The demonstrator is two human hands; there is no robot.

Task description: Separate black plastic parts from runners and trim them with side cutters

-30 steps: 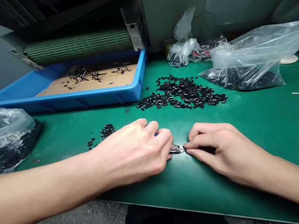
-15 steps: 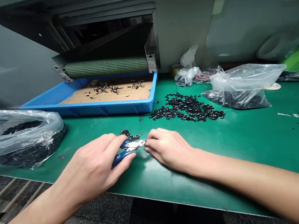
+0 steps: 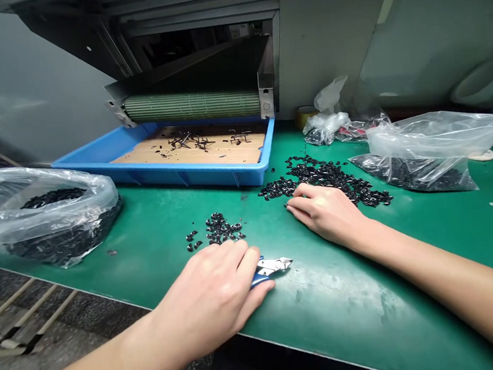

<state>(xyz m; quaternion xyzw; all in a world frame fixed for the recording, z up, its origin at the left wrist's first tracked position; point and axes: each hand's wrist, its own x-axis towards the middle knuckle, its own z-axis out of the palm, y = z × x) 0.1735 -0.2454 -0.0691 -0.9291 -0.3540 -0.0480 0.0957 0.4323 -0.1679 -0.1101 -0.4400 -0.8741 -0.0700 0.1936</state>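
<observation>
My left hand is wrapped round the blue handles of small wire cutters; their silver jaws point right, just above the green table. Beyond that hand's knuckles lies a small heap of shiny black pieces. My right hand rests at the near edge of a larger pile of black pieces. Its fingers are pressed together, and a tiny dark bit shows at the fingertips, too small to name.
A blue tray with thin black sprues on cardboard sits under a green conveyor roller. An open plastic bag of black pieces stands left, another bag right. Small knotted bags lie behind the pile.
My right hand has left the cutters' jaws and moved right and away to the large pile. My left hand, still holding the cutters, has come nearer and right, uncovering more of the small heap.
</observation>
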